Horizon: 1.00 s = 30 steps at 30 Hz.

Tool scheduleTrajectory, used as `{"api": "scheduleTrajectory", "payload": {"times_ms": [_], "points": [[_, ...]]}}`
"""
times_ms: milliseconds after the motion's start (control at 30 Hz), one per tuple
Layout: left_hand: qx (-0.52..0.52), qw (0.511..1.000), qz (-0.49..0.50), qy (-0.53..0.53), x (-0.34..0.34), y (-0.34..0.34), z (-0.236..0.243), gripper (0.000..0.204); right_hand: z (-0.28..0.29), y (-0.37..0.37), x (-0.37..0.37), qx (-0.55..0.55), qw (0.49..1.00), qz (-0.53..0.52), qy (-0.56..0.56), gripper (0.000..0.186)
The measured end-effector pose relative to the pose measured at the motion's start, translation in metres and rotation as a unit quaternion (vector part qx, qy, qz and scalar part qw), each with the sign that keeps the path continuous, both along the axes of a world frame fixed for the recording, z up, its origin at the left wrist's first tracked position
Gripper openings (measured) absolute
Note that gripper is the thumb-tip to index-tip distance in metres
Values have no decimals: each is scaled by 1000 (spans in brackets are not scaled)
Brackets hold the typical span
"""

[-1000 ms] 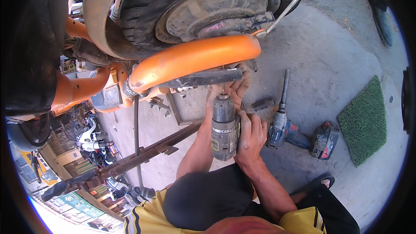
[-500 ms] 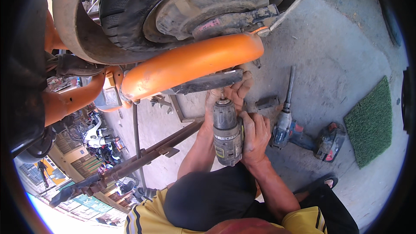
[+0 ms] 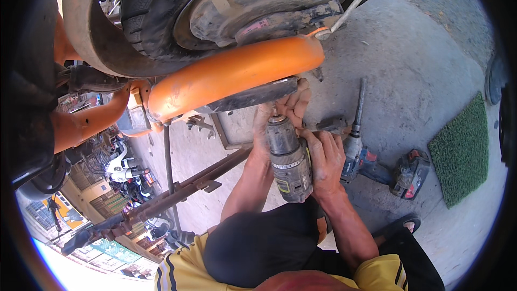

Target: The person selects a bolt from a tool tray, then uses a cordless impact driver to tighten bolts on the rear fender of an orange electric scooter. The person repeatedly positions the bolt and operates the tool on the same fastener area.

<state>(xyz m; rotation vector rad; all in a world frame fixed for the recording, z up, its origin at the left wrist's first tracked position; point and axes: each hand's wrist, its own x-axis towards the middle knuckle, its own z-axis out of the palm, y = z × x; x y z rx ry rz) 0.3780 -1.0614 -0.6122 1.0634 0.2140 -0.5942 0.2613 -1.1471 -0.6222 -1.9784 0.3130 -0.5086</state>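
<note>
My right hand (image 3: 326,157) is closed round the grip side of a dusty cordless drill (image 3: 290,156). The drill's chuck points up and away from me, its rear end toward my lap. At the chuck's tip, my left hand (image 3: 297,102) has its fingers curled against the end of a dark flat bar (image 3: 253,96). A short bit shows between the chuck and this bar; whether it touches the bar is hidden by the fingers. The bar lies just below a thick orange tube (image 3: 237,75) of a vehicle frame.
A black tyre (image 3: 161,13) with a dusty hub stands beyond the orange tube. On the concrete floor to the right lie a second power tool (image 3: 353,153) with a long shaft and a green turf mat (image 3: 460,151). A rusty metal bar (image 3: 183,194) slants at the left.
The drill's rear end has swung to the right, and my right hand has shifted right with it. My left hand stays at the bar's end.
</note>
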Motion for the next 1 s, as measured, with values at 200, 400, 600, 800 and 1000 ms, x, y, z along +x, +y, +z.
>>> {"api": "scheduleTrajectory", "payload": {"times_ms": [200,400,600,800,1000], "points": [[-11,997,-5,82,-3,10,11,75,7,5,-1,75,997,4,1,45],[-44,997,-54,41,-8,23,25,73,9,10,-4,117,993,-2,-6,50],[80,997,-10,16,-8,0,46,61,18,20,-6,170,985,-21,-3,49],[64,997,-14,30,-7,-8,59,58,18,33,-6,182,981,-57,-16,51],[16,998,-34,54,-3,1,52,62,19,33,-9,207,977,-39,-1,48]]}}
